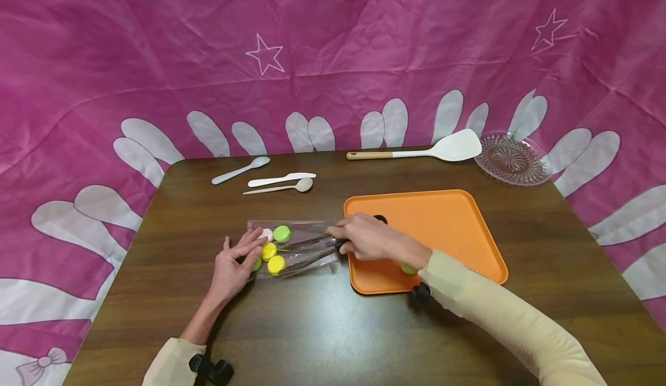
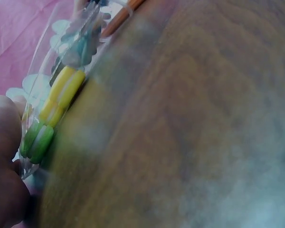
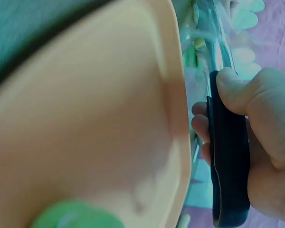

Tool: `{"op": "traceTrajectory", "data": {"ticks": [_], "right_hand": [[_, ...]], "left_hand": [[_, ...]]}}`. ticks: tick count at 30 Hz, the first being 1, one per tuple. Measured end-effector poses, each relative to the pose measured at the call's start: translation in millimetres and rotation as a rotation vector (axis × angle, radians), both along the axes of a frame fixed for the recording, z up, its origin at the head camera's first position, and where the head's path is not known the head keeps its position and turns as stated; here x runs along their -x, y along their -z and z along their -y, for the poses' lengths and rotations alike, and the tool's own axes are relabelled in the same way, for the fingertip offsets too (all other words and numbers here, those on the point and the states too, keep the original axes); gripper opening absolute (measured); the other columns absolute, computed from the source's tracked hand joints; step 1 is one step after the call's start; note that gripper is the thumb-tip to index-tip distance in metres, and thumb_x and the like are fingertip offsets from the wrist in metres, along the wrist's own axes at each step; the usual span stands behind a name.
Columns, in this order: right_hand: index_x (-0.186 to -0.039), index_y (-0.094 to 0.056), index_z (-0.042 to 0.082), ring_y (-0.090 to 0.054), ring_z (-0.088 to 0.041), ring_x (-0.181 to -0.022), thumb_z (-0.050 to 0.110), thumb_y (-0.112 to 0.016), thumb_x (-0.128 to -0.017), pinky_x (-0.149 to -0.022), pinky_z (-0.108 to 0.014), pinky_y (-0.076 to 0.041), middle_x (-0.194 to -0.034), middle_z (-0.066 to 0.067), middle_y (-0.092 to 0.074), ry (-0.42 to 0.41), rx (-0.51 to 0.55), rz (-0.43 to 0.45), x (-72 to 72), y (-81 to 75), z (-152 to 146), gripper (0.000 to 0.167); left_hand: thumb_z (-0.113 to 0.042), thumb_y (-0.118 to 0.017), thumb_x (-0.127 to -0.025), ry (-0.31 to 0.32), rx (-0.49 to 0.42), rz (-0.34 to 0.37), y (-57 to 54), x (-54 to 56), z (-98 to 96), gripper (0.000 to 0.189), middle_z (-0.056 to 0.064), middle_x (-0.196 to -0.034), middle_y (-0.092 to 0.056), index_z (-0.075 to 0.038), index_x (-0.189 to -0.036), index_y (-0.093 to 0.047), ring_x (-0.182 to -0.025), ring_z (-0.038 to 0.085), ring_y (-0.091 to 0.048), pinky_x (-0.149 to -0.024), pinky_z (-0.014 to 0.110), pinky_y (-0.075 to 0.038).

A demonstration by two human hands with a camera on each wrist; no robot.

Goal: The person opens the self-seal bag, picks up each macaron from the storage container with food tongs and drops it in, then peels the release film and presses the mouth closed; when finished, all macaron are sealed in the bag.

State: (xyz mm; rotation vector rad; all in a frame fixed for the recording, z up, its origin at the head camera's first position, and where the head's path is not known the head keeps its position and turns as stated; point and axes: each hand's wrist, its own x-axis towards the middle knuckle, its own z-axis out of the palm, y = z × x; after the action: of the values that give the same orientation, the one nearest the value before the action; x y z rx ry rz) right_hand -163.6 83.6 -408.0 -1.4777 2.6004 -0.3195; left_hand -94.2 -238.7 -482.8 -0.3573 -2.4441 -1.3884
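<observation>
Several macarons, among them a yellow one (image 1: 277, 265) and a light green one (image 1: 282, 234), lie inside a clear plastic bag (image 1: 312, 229). At the bag's left end, my left hand (image 1: 234, 264) holds the plastic, its fingers spread over the macarons. My right hand (image 1: 366, 237) grips the black handle (image 3: 230, 152) of a pair of metal tongs (image 1: 307, 263) over the tray's left edge. The tongs' long arms reach leftward into the bag, toward the yellow macarons. Another green macaron (image 3: 78, 216) sits on the orange tray (image 1: 437, 212), partly hidden by my right forearm in the head view.
Behind the bag lie a pale spoon (image 1: 241, 170), a white knife (image 1: 281, 179) and a wooden spoon (image 1: 304, 185). A white spatula (image 1: 458, 145) with a wooden handle lies along the back edge, beside a clear patterned plate (image 1: 512, 160). A pink curtain (image 1: 333, 39) hangs behind the table.
</observation>
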Motion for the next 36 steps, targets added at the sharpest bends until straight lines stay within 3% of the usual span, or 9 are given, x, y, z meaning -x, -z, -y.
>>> {"op": "traceTrajectory", "data": {"ticks": [4,11,15,22,31,36], "right_hand": [[-0.136,-0.06,0.002,-0.063,-0.026,-0.1,0.016,-0.073,-0.093,-0.09,-0.039,-0.049,-0.12,-0.011,-0.068,0.005,0.007,0.015,1.0,-4.0,-17.3,0.047],[-0.123,-0.063,0.004,-0.058,-0.02,-0.082,0.013,-0.077,-0.09,-0.077,-0.037,-0.05,-0.093,0.0,-0.064,0.036,0.076,0.046,-7.0,-13.8,-69.0,0.037],[-0.127,-0.061,0.003,-0.062,-0.022,-0.091,0.011,-0.078,-0.088,-0.082,-0.043,-0.052,-0.105,-0.005,-0.068,0.086,0.149,0.031,-19.9,-12.8,-111.7,0.044],[-0.129,-0.063,0.002,-0.065,-0.022,-0.104,0.002,-0.084,-0.076,-0.085,-0.045,-0.053,-0.118,-0.004,-0.069,0.163,0.219,-0.08,-52.3,-10.4,-186.8,0.057],[-0.128,-0.065,0.009,-0.063,-0.014,-0.093,0.007,-0.086,-0.069,-0.082,-0.021,-0.046,-0.115,0.002,-0.07,0.214,0.237,-0.215,-83.4,-5.4,-252.0,0.063],[-0.126,-0.066,0.008,-0.065,-0.015,-0.093,0.008,-0.087,-0.066,-0.083,-0.019,-0.045,-0.113,0.001,-0.071,0.222,0.23,-0.246,-88.9,2.7,-262.4,0.063]], "left_hand": [[0.004,-0.067,-0.093,0.008,-0.008,0.013,1.1,-1.1,-2.1,0.024,0.023,-0.133,-0.06,0.004,-0.116,-0.072,-0.134,0.045,-0.043,-0.109,0.071,0.001],[0.006,-0.068,-0.091,0.005,-0.011,-0.023,5.9,-4.5,-4.2,0.025,0.022,-0.13,-0.062,0.003,-0.115,-0.073,-0.131,0.046,-0.046,-0.108,0.074,-0.002],[0.009,-0.069,-0.089,-0.003,-0.013,-0.054,7.3,-5.6,-3.9,0.025,0.022,-0.127,-0.063,0.003,-0.113,-0.074,-0.128,0.049,-0.048,-0.107,0.075,-0.004],[0.008,-0.068,-0.09,0.005,-0.017,-0.049,1.9,-3.4,-2.3,0.024,0.022,-0.127,-0.063,0.002,-0.113,-0.075,-0.128,0.049,-0.048,-0.107,0.075,-0.003],[0.01,-0.069,-0.089,-0.002,-0.045,-0.056,-1.8,-3.5,-3.5,0.025,0.025,-0.126,-0.063,0.003,-0.112,-0.074,-0.127,0.049,-0.048,-0.106,0.076,-0.004],[0.017,-0.066,-0.087,-0.005,-0.043,-0.048,-24.5,-11.3,-16.9,0.023,0.033,-0.124,-0.061,0.012,-0.109,-0.071,-0.122,0.057,-0.046,-0.104,0.078,-0.004]]}}
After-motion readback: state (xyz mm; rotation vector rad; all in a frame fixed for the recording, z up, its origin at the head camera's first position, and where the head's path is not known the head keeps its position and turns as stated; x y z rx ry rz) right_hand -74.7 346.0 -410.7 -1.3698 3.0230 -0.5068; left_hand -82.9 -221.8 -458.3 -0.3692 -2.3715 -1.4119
